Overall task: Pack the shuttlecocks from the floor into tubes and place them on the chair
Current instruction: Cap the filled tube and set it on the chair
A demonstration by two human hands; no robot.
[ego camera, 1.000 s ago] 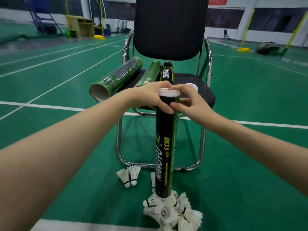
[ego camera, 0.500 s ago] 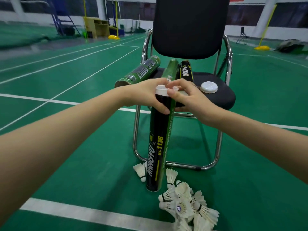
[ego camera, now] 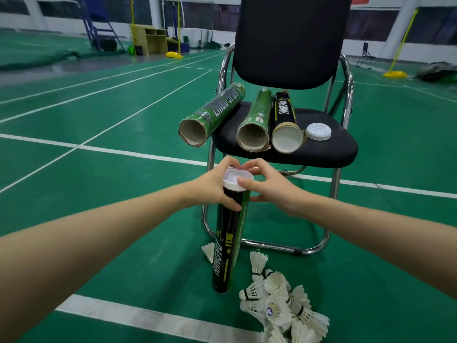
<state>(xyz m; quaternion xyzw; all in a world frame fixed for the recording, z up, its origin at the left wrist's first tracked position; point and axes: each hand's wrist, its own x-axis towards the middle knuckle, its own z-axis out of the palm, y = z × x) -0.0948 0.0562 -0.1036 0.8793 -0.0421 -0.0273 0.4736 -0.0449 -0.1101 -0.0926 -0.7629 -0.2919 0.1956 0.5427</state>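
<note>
A black and green shuttlecock tube (ego camera: 227,246) stands upright on the green floor in front of the chair (ego camera: 321,149). My left hand (ego camera: 212,186) grips the tube just under its top. My right hand (ego camera: 269,184) pinches the white cap (ego camera: 233,178) that sits on the tube's mouth. A pile of white shuttlecocks (ego camera: 279,303) lies on the floor to the right of the tube's foot, and one more shuttlecock (ego camera: 207,250) peeks out behind the tube. On the chair seat lie two green tubes (ego camera: 215,112) (ego camera: 257,120) and one black tube (ego camera: 285,120), open ends toward me.
A loose white cap (ego camera: 318,131) rests on the seat beside the black tube. The chair's chrome legs (ego camera: 272,246) curve along the floor behind the standing tube. White court lines (ego camera: 148,318) cross the floor. Yellow net-post bases (ego camera: 395,74) and a wooden cabinet (ego camera: 150,40) stand far back.
The view has dropped and pulled back, so the tube tops on the chair now show. The standing tube stays under both hands, and my right hand has shifted onto the cap's rim.
</note>
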